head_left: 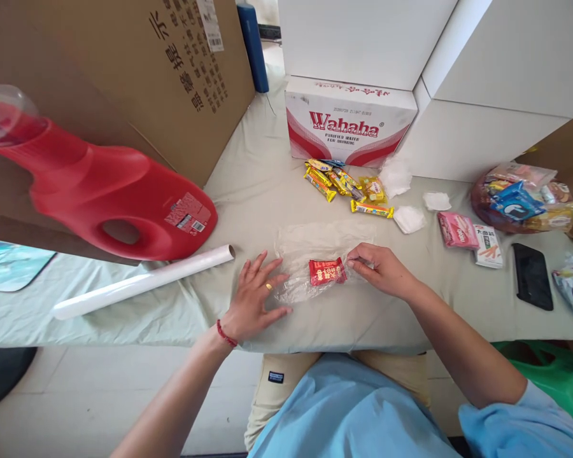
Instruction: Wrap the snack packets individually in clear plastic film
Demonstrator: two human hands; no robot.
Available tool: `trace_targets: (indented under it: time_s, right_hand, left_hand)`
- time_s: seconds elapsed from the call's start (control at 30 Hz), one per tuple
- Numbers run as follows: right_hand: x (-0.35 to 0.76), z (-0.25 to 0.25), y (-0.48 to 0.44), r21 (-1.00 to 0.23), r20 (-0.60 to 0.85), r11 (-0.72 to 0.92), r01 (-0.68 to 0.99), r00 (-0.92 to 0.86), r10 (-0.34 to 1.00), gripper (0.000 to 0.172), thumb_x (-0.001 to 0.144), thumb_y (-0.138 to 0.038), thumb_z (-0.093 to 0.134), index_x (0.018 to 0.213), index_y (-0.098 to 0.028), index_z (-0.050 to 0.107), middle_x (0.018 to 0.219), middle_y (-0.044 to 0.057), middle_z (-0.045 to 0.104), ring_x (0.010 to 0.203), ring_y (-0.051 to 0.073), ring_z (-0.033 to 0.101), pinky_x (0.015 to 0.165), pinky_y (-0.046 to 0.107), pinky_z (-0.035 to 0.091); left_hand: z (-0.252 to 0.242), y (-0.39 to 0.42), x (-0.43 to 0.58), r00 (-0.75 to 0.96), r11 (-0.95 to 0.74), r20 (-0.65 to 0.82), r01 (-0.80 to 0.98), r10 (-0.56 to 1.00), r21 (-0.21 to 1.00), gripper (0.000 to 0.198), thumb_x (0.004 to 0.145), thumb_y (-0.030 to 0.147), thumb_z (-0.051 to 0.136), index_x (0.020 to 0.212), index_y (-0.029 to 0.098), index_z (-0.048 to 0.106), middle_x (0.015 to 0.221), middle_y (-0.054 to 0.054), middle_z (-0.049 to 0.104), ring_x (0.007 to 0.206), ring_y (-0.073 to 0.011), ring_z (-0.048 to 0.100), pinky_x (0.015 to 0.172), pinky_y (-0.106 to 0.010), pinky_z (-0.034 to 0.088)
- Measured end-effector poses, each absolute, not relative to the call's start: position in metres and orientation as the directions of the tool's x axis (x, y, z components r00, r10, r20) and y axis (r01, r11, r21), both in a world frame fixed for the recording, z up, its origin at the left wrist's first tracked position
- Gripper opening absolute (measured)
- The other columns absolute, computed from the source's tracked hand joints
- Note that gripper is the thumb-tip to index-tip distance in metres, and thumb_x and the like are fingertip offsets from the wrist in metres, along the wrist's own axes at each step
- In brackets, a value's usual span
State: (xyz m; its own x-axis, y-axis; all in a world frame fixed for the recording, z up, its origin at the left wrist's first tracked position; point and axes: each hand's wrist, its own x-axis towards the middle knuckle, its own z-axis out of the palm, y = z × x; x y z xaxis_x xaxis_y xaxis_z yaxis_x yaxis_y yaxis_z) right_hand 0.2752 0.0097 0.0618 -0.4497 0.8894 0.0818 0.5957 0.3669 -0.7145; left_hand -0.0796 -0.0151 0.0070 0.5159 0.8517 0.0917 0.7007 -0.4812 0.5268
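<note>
A small red snack packet (325, 271) with gold print lies on a crumpled sheet of clear plastic wrap (296, 242). My left hand (255, 296) rests with spread fingers on the left edge of the wrap, holding nothing. At the right end of the packet, the thumb and fingers of my right hand (379, 270) are closed in a pinch on the plastic wrap. Whether those fingertips also touch the packet's corner is hard to make out. To the left of my left hand lies a white roll of wrap (148, 283).
A large red detergent bottle (109, 184) and a big cardboard box (172, 76) stand left. Yellow snack packets (334, 181) and white wrapped pieces (409, 219) lie before a Wahaha box (348, 124). Rightward are a pink pack (457, 230), a phone (532, 277) and a snack bowl (480, 207).
</note>
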Motion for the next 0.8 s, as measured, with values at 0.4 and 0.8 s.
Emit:
trace_targets:
  time_s: [0.4,0.8]
  right_hand:
    - [0.283,0.047,0.020,-0.854,-0.042,0.116,0.507,-0.290,0.956,0.031,0.098,-0.037,0.055,0.110,-0.019,0.076,0.083,0.002,0.070,0.066,0.013,0.061,0.064,0.025,0.047]
    - [0.287,0.019,0.034,-0.658,-0.115,0.053,0.752,-0.170,0.979,0.023,0.092,-0.034,0.057,0.089,-0.019,0.074,0.076,0.001,0.072,0.067,0.016,0.060,0.065,0.025,0.042]
  left_hand:
    - [0.012,-0.006,-0.060,0.125,-0.020,-0.027,0.357,0.992,0.934,0.040,0.097,0.057,0.055,0.088,0.021,0.070,0.100,-0.008,0.079,0.099,-0.0223,0.072,0.098,-0.037,0.055]
    - [0.009,-0.006,-0.041,-0.472,0.139,0.184,0.570,0.862,0.810,0.022,0.092,0.037,0.058,0.108,0.023,0.066,0.098,-0.005,0.074,0.095,-0.0235,0.070,0.094,-0.042,0.054]
